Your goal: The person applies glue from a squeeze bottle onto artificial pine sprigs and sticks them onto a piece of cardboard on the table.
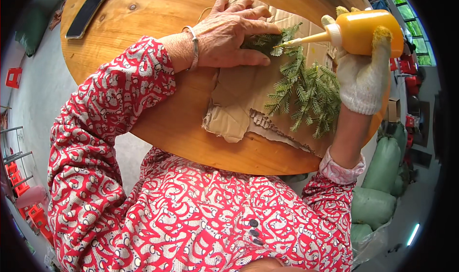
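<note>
The cardboard sheet, torn and brown, lies flat on the round wooden table and serves as the reference surface.

Left hand: bare, with a metal bangle at the wrist. It rests palm down on the upper part of the cardboard sheet, fingers extended and close together, pressing the stem end of the green sprig against the sheet. It does not enclose the sprig.

Right hand: covered by a white knitted glove with yellowed fingertips. It is closed around the yellow squeeze bottle, which is held on its side above the right edge of the cardboard sheet.

Bottle nozzle: pale, tapered, pointing left. Its tip sits at the stem end of the sprig, just beside the left fingertips; contact cannot be confirmed.

Green sprig: feathery foliage, spread across the right half of the cardboard sheet, fanning toward the sheet's lower right corner.

A long dark flat object lies on the table well apart from the cardboard sheet, toward the far left edge. Green sacks stand on the floor beyond the table, to the right of the sheet.
</note>
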`<state>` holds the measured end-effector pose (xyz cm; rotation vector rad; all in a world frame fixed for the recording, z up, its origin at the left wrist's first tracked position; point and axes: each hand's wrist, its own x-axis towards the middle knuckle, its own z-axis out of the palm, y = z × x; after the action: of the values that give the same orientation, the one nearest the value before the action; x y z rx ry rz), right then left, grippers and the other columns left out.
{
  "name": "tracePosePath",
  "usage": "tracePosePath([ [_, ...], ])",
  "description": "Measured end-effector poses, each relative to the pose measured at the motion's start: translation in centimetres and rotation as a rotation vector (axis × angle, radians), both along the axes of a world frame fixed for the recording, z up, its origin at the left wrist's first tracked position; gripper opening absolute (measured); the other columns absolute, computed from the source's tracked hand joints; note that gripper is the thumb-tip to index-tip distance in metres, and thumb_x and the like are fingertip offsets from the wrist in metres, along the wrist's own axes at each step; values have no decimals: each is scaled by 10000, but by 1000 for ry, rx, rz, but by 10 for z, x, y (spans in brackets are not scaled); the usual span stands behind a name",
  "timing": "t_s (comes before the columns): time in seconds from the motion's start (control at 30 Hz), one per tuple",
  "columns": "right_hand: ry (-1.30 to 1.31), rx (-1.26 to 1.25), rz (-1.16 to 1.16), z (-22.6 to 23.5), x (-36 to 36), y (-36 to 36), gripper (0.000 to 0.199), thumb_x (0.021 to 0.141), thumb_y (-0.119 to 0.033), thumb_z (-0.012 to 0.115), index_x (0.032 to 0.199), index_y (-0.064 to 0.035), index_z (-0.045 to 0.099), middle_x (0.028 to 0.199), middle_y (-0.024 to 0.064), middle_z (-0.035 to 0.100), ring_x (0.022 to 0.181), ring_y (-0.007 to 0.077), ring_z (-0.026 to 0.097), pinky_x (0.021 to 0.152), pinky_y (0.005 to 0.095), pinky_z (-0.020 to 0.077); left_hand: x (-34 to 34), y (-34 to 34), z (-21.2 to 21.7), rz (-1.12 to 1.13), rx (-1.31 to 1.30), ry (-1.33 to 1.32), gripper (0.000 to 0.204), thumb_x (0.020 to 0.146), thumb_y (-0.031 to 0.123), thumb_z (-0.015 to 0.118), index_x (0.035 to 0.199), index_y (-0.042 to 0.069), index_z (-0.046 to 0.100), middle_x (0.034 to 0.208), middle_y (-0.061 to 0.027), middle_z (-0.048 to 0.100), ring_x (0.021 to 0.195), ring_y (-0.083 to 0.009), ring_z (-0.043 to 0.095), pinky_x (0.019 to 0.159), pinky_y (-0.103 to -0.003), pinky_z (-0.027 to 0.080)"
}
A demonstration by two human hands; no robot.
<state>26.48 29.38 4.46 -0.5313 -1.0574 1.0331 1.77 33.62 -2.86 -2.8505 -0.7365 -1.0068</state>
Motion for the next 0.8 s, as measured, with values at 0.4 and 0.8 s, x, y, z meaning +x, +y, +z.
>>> tracePosePath([
  [0.4,-122,119,-134,1,-21,-8,568,848,-249,654,1272,24,391,1230,220,471,1147,402,499,1004,608,383,4,-6,10,-14,-77,2,542,720,363,721,1202,155,587,1362,-122,448,1279,-332,343,1026,-484,200],
  [0.8,-58,119,-103,3,-12,-6,510,839,-211,658,1247,-15,422,1217,209,487,1149,392,505,1004,587,397,7,-7,9,24,-92,20,550,714,361,726,1206,162,582,1369,-123,441,1293,-337,322,1036,-493,189],
])
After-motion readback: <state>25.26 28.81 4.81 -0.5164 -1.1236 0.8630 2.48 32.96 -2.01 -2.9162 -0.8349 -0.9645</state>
